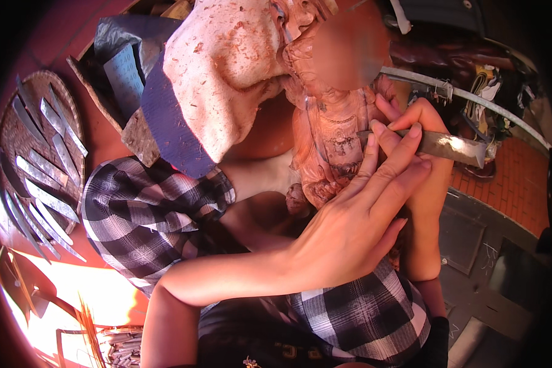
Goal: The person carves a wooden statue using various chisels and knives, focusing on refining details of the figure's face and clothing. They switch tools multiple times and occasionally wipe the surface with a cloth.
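Note:
A reddish-brown carved wooden figure (337, 147) stands upright between my legs, its face area blurred. A flat metal carving chisel (454, 147) lies across its front, the thin end touching the carved surface and the broad shiny end pointing right. My left hand (356, 221) crosses from the lower left, its fingers closed over the chisel near the thin end. From the right, my right hand (432, 122) wraps round the same chisel, partly covered by the left fingers. A bare foot or ankle (276, 175) rests against the figure's left side.
A round woven tray (9, 116) at left holds several flat metal blades. A white cloth cap (221, 67) with a dark blue brim, sprinkled with wood shavings, lies beside the figure. Plaid cloth (135, 214) covers my legs. A pale curved rod (497, 104) crosses clutter at right.

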Demonstrator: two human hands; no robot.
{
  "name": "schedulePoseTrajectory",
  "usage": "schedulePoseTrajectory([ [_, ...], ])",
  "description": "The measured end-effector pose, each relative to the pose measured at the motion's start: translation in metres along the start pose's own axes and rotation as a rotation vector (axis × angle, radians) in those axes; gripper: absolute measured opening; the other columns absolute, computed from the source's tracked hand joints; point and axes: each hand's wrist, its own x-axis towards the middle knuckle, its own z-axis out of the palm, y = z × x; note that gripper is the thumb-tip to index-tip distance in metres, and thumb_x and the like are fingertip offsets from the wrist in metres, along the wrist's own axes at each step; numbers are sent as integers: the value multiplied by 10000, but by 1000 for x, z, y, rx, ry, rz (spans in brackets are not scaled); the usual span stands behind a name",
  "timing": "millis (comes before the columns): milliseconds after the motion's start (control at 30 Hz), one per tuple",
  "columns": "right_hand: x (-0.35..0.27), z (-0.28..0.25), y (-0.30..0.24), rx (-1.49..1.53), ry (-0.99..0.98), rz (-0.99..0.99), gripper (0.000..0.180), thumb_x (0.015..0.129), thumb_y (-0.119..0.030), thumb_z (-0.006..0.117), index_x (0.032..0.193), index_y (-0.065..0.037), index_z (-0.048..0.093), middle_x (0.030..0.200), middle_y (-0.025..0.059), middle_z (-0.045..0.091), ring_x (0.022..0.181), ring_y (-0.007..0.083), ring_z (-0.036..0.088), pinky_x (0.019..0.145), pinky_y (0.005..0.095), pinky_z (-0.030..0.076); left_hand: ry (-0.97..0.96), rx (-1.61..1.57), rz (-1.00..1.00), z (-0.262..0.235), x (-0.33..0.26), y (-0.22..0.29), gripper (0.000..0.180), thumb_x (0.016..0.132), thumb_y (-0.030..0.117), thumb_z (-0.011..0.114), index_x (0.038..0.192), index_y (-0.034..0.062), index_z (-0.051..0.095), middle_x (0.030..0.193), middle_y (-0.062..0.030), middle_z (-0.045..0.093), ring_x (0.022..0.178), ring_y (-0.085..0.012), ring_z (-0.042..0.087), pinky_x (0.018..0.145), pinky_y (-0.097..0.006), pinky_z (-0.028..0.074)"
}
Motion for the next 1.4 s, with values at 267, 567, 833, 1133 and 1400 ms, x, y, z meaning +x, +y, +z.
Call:
schedulePoseTrajectory([
  [267, -1, 4, -6, -35, 4, -21, 220, 868, 113, 687, 838, 2, 500, 905, 38, 554, 1202, 306, 638, 982, 339, 519, 24, -55, 10, 2, -1, -2, 781, 780, -64, 679, 1491, 15, 365, 1650, -226, 181, 1473, -554, 180, 1132, -526, 394],
  [567, 1, 4, -4, -65, -29, -37, 230, 863, 108, 692, 847, 1, 489, 929, 61, 592, 1231, 313, 622, 985, 345, 525, 62, -40, 14, 3, -4, -3, 799, 774, -58, 679, 1500, 14, 353, 1650, -228, 169, 1433, -588, 225, 1097, -538, 431],
  [833, -3, 2, 6, 53, -2, 3, 185, 864, 82, 697, 851, 18, 523, 1083, 148, 665, 1193, 302, 640, 970, 362, 543, 34, 47, 7, 5, -6, 0, 799, 790, -39, 670, 1519, 23, 350, 1652, -225, 159, 1422, -600, 241, 1096, -539, 434],
  [1133, -2, 0, 5, 53, 5, 33, 167, 868, 96, 680, 858, 18, 533, 1193, 207, 653, 1209, 304, 639, 939, 349, 552, 15, 2, 44, 5, -2, -5, 806, 792, -34, 668, 1529, 34, 347, 1656, -211, 163, 1436, -602, 211, 1093, -539, 440],
  [1400, 1, 0, 2, 52, 33, 104, 172, 866, 80, 695, 864, 18, 534, 1243, 218, 635, 1197, 287, 644, 935, 345, 553, 35, 11, 32, 5, 0, -7, 798, 785, -44, 666, 1518, 37, 362, 1653, -211, 179, 1436, -594, 225, 1087, -536, 448],
])
